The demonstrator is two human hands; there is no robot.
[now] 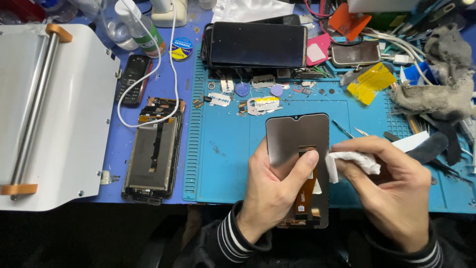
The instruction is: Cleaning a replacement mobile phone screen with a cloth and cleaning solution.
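Head view: left hand (270,191) grips screen panel (296,141); right hand (394,191) pinches white wipe (347,161) beside it.

Brown screen panel (296,144), orange ribbon cable (305,191); white wipe (349,161); blue mat (233,149); seemingly black-and-white striped cuffs (229,235)

Opened phone (153,151), keypad phone (133,79), stacked screens (255,44), grey rag (446,84), blue mat (223,144)

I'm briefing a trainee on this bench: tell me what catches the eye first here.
At centre, the left hand grips a phone screen panel, back side up with its orange flex cable showing, while the right hand pinches a white wipe beside it. Left of the blue mat lies an opened phone body; a stack of dark screens sits above.
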